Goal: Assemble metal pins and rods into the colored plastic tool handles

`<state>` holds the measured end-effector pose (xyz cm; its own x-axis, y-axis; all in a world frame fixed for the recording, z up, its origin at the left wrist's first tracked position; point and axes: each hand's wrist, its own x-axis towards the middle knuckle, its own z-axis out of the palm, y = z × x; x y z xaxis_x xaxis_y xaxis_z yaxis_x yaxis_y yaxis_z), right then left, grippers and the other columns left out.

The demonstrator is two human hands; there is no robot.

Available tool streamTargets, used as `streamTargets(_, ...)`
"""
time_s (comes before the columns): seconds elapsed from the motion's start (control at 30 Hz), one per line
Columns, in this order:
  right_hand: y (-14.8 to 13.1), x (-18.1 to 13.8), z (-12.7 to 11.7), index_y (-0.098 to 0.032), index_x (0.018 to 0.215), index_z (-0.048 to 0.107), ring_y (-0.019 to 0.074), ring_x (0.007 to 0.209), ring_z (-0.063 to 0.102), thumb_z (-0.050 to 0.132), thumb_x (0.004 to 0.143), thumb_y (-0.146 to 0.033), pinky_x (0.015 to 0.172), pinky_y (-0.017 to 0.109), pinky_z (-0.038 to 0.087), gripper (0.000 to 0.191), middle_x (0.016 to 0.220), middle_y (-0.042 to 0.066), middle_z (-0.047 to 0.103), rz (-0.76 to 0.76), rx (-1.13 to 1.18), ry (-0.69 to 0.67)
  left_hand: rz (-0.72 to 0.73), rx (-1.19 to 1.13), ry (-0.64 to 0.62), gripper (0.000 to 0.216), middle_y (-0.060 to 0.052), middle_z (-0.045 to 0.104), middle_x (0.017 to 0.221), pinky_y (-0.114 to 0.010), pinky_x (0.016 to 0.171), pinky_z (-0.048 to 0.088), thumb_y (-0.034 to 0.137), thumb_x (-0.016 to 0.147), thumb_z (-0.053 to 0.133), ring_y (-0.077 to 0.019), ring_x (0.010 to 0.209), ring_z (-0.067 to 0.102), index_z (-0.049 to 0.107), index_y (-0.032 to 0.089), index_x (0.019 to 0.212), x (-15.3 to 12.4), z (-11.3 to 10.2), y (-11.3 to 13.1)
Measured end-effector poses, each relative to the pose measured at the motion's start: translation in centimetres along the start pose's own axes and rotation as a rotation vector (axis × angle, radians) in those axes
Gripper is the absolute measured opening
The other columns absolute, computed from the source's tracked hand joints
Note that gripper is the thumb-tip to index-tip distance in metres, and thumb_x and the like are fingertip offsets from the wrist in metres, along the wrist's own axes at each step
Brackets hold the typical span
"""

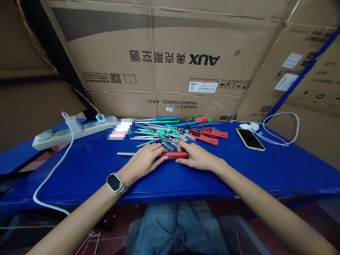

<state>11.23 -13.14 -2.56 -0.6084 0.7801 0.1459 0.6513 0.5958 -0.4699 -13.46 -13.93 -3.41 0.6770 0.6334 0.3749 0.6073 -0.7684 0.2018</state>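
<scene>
A long-nosed lighter with a red handle (pixel 180 155) and a silver tube (pixel 124 153) lies sideways low over the table, its tube toward the left. My left hand (pixel 148 156), with a watch on the wrist, is closed around the front of the handle. At the handle's right end, my right hand (pixel 195 156) grips it between thumb and fingers. Just behind the hands is a pile of metal lighter tubes with teal parts (pixel 162 132). Loose red handle shells (pixel 205 136) lie to the right of that pile. Farther back are blue and green lighters (pixel 166 119).
A white power strip (pixel 74 131) with plugs runs along the left side, and a white cable (pixel 53 170) hangs over the front edge. To the right lie a phone (pixel 250 139) and a white charger cable (pixel 284 141). Cardboard (pixel 170 81) walls the back of the blue table (pixel 87 170).
</scene>
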Motion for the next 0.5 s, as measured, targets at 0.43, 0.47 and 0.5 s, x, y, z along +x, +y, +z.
streamTargets(0.43, 0.1, -1.1, -0.2, -0.018, 0.111, 0.068, 0.0178, 0.081, 0.066, 0.046, 0.102, -0.036, 0.079, 0.032, 0.041, 0.03, 0.095, 0.006, 0.075, -0.306, -0.161, 0.049, 0.116, 0.038, 0.104, 0.026, -0.004, 0.062, 0.087, -0.032, 0.073, 0.041, 0.038, 0.102, 0.047, -0.0188, 0.082, 0.054, 0.064, 0.019, 0.104, -0.2, -0.4, -0.7)
streamTargets(0.47, 0.1, -1.1, -0.1, -0.018, 0.109, 0.069, 0.0177, 0.079, 0.065, 0.046, 0.102, -0.036, 0.078, 0.032, 0.041, 0.03, 0.092, 0.006, 0.074, -0.312, -0.167, 0.056, 0.125, 0.061, 0.112, 0.026, -0.004, 0.062, 0.087, -0.032, 0.073, 0.04, 0.038, 0.102, 0.047, -0.0186, 0.082, 0.054, 0.064, 0.019, 0.104, -0.2, -0.4, -0.7)
streamTargets(0.5, 0.1, -1.0, 0.0, -0.017, 0.108, 0.069, 0.0178, 0.078, 0.065, 0.046, 0.102, -0.036, 0.077, 0.032, 0.041, 0.03, 0.091, 0.006, 0.074, -0.315, -0.175, 0.068, 0.133, 0.083, 0.121, 0.025, -0.004, 0.062, 0.086, -0.032, 0.072, 0.04, 0.038, 0.101, 0.048, -0.0185, 0.081, 0.054, 0.064, 0.019, 0.104, -0.2, -0.4, -0.7)
